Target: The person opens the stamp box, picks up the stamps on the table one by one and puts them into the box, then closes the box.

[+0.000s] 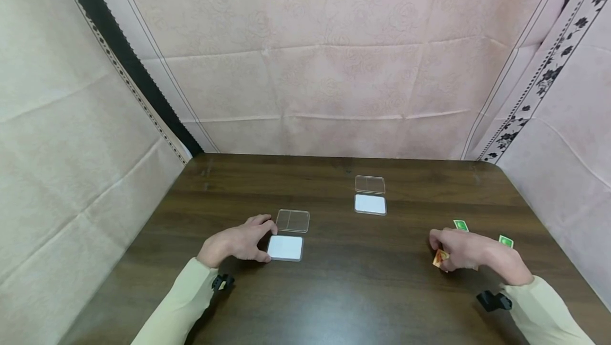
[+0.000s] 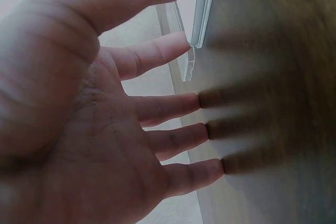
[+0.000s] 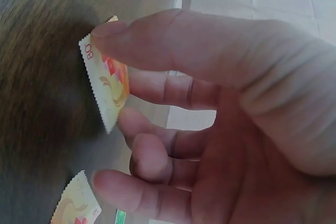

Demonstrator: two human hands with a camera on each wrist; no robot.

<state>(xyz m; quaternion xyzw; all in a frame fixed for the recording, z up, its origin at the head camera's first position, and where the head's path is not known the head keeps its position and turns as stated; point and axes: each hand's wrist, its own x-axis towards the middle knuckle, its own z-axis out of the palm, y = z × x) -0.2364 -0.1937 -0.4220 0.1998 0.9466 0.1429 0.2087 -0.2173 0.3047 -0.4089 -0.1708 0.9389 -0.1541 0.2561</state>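
My left hand (image 1: 241, 240) rests at the left side of a small flat clear plastic case (image 1: 285, 248) with a white inside. Its thumb and index finger touch the case, while the other fingertips stand on the table in the left wrist view. The case's transparent lid (image 1: 293, 221) lies folded back behind it. Low over the table at the right, my right hand (image 1: 460, 249) pinches a postage stamp (image 3: 113, 85) between thumb and fingers. That stamp is orange and yellow, with a perforated edge and a printed 80. Under the same hand lies another similar stamp (image 3: 76, 203).
Farther back stands a second case (image 1: 370, 204), its clear lid (image 1: 369, 184) also folded back. Beyond the right hand lie two green stamps (image 1: 460, 225), partly beside the wrist. Pale cloth (image 1: 324, 85) hangs around the brown wooden table (image 1: 334, 302).
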